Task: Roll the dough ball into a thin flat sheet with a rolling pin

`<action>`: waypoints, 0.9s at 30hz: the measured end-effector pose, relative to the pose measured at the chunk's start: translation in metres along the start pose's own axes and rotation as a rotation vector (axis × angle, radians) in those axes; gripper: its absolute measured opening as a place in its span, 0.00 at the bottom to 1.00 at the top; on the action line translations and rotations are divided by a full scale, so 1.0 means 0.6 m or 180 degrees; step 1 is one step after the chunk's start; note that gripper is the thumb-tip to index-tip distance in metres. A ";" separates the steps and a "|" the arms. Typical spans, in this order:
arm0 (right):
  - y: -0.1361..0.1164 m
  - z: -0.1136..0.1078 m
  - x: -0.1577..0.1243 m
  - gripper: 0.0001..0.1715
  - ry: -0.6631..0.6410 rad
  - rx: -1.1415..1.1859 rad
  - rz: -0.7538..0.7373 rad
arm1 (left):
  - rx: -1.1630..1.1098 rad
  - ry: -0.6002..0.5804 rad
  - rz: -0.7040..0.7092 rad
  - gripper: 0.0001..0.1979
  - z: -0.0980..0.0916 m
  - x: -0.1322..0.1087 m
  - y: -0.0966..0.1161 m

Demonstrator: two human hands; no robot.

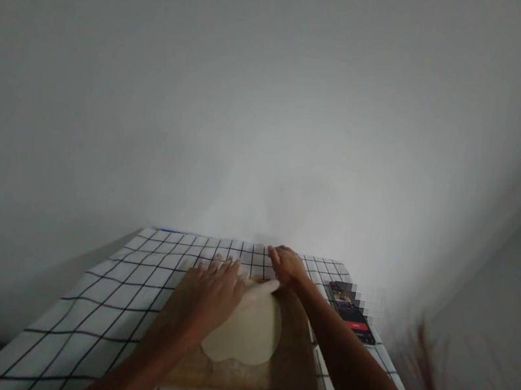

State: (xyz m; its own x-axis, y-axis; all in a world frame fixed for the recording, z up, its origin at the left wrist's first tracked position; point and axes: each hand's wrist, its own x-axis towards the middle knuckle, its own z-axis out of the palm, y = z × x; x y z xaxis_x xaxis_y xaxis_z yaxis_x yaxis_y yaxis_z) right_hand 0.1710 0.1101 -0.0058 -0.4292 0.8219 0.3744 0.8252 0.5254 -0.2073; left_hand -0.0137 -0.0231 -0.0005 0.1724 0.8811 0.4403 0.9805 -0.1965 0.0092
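Note:
A flat, pale sheet of dough [244, 335] with a rounded, uneven outline lies on a wooden board [294, 367]. Across its far part runs a slim, light-coloured rolling pin [260, 290], set at a slant. My left hand [220, 291] presses over the near-left end of the pin, palm down, fingers reaching forward, and covers that end. At the far-right end my right hand [287, 266] bears on the pin, fingers bent forward and partly hidden from view by the hand itself.
The board rests on a table with a white, black-checked cloth [107, 302]. A phone with a lit screen [353, 314], partly pixelated, lies at the table's right edge. Behind the table stands a plain wall [272, 124]. Blurred brown strands [431, 370] show at lower right.

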 end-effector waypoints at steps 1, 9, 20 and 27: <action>0.000 0.005 0.016 0.33 -0.0145 0.0000 -0.0136 | 0.0003 -0.0031 -0.0043 0.18 -0.001 0.004 -0.002; 0.040 0.009 -0.039 0.21 -0.0574 -0.0075 -0.0670 | -0.0075 0.0059 -0.0198 0.22 0.037 -0.009 0.017; 0.013 -0.079 -0.340 0.33 -0.0168 0.0154 -0.0234 | 0.0220 0.0714 0.1280 0.33 0.030 -0.172 0.070; 0.031 -0.029 -0.173 0.28 -0.0026 -0.0149 -0.0146 | 0.0022 0.0194 0.0636 0.28 0.038 -0.075 0.041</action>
State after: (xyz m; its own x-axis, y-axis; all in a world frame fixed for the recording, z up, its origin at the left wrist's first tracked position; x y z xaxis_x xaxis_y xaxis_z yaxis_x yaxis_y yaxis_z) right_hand 0.2371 0.0307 -0.0330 -0.4697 0.7991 0.3752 0.8208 0.5518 -0.1476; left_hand 0.0048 -0.0576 -0.0406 0.3577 0.7973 0.4862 0.9280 -0.3617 -0.0897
